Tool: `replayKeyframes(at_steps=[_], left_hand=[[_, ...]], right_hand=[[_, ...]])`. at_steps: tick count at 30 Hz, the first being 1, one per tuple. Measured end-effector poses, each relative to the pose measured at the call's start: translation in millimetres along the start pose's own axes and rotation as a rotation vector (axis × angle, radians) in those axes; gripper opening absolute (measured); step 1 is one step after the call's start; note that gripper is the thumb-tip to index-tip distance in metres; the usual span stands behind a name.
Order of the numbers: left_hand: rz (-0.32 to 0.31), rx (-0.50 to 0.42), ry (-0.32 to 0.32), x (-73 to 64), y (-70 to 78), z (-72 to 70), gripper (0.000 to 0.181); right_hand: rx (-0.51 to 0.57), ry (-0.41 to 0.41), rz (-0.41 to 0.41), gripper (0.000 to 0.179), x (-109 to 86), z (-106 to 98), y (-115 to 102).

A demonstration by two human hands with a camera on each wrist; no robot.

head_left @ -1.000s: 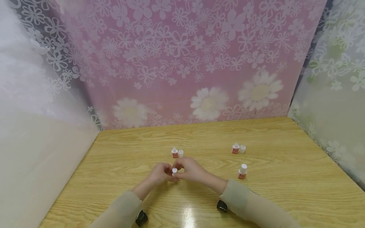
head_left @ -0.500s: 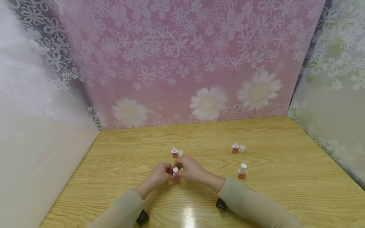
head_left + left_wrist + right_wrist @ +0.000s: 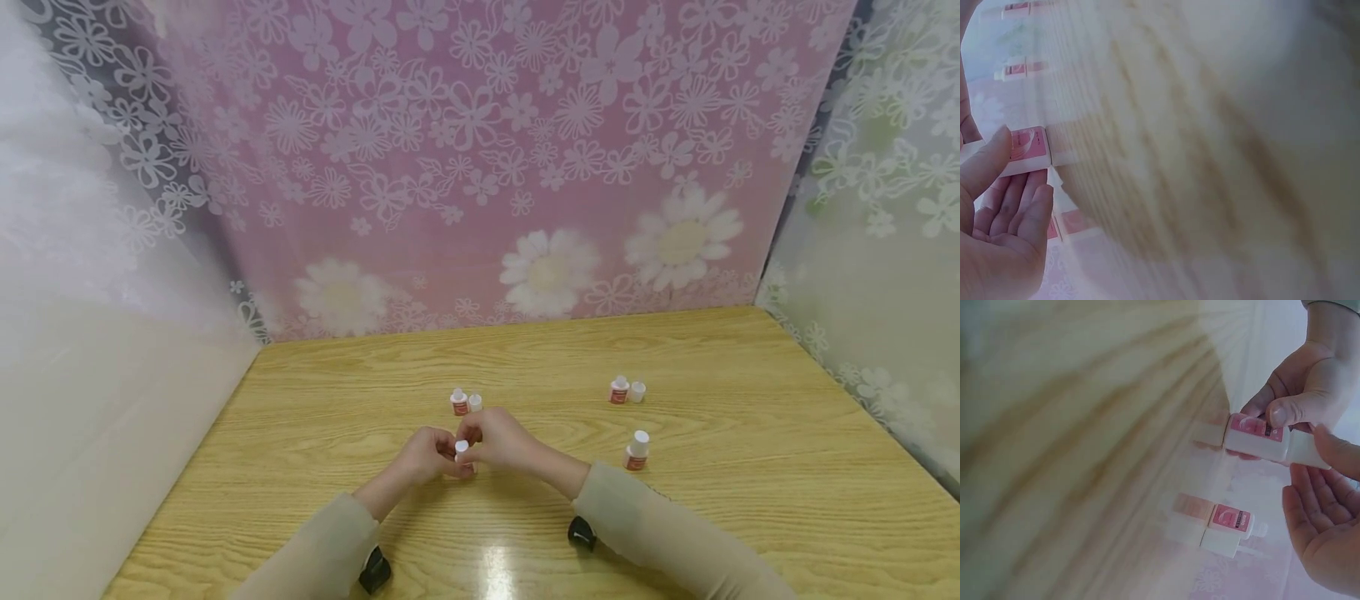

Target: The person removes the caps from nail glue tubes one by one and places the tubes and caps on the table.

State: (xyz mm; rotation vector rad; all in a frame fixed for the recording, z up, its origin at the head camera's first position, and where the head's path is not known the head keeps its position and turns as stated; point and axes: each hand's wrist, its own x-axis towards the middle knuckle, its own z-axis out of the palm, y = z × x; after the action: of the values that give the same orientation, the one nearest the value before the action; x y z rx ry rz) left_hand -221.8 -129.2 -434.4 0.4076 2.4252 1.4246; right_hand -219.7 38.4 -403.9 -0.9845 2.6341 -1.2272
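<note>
- At the far left we see a pale sheet [image 3: 142, 400], bordering the wood-grain tabletop [image 3: 750, 450].
- Next comes the left hand [image 3: 422, 457], out of a beige sleeve [image 3: 318, 542]; its fingers hold the body of a small white bottle, the thumb lying along the label.
- Just beyond the hands, we see an open bottle [image 3: 460, 406] standing with its nozzle bare, a loose white cap [image 3: 476, 403] right beside it.
- Between the hands is the held bottle [image 3: 1259, 434], white with a pink-red label; we find it upright, its base down at the tabletop and a white cap on its top end.
- To its right, the right hand [image 3: 504, 442] pinches that cap between thumb and fingers.
- Farther right, towards the back, we have a second open bottle [image 3: 618, 392], its nozzle also showing, with another loose cap [image 3: 637, 392] just beside it.
- Nearer to us on that side, a capped bottle [image 3: 637, 454] stands upright, well apart from the hands.
- Behind everything we see a pink floral backdrop [image 3: 487, 167].
</note>
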Motion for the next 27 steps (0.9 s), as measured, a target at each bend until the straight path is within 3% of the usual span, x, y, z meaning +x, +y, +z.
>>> replayKeyframes(at_steps=[9, 22, 27], left_hand=[[0.004, -0.026, -0.018, -0.9, 1.1, -1.4, 0.019], [0.032, -0.046, -0.037, -1.3, 3.6, -1.2, 0.017], [0.036, -0.036, -0.034, -1.3, 3.3, -0.6, 0.019]], right_hand=[[-0.006, -0.047, 0.006, 0.013, 5.6, -2.8, 1.9], [0.074, -0.154, -0.121, 0.014, 12.6, -8.3, 9.8], [0.110, -0.188, -0.120, 0.012, 14.0, -7.7, 12.9]])
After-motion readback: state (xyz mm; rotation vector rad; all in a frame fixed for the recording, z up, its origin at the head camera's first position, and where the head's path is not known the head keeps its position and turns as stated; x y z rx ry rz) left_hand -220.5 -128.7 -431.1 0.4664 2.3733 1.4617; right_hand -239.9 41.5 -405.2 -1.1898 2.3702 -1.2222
